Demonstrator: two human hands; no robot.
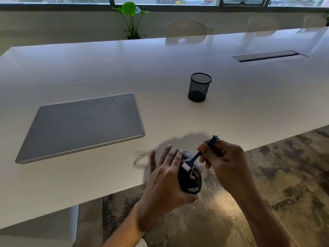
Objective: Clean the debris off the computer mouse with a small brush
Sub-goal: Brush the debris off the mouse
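Note:
My left hand (pixel 164 177) grips a black computer mouse (pixel 191 180) from its left side, holding it in the air just past the table's near edge, above the floor. Pale flecks of debris cover the mouse's top. My right hand (pixel 225 161) pinches the handle of a small dark blue brush (pixel 195 156). The brush's white bristles rest on the upper part of the mouse, and its handle end sticks out above my right fingers.
The white table (pixel 178 65) holds a shut grey laptop (pixel 83 125) at the left and a black mesh pen cup (pixel 199 87) in the middle. A cable slot (pixel 268 56) is set into the far right. Chairs and a potted plant (pixel 131 18) stand beyond the far edge.

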